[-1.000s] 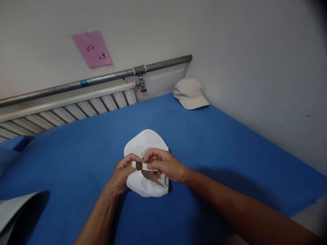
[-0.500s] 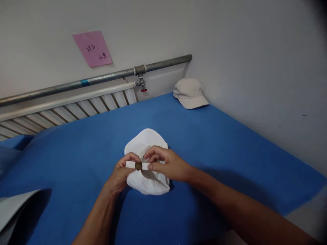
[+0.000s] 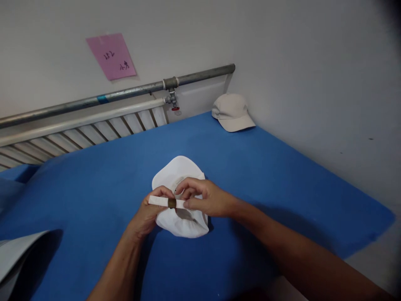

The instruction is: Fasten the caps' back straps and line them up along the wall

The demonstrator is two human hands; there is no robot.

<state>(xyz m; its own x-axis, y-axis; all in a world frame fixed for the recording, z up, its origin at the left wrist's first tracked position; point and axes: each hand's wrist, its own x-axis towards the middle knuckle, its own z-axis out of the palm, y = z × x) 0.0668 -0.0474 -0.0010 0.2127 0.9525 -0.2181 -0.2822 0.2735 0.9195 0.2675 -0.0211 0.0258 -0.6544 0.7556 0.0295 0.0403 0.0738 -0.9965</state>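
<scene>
Blue cloth tabletop, bare left and right. Left hand and right hand pinch white cap's strap, brass buckle between.

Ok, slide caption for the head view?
Left hand and right hand pinch the buckled strap of a white cap on a blue surface, beige cap behind.

A blue-covered counter fills a wall corner. A white cap lies near its middle, and a beige cap sits well apart at 1 o'clock. A grey sheet overlaps the edge at 8 o'clock.
</scene>
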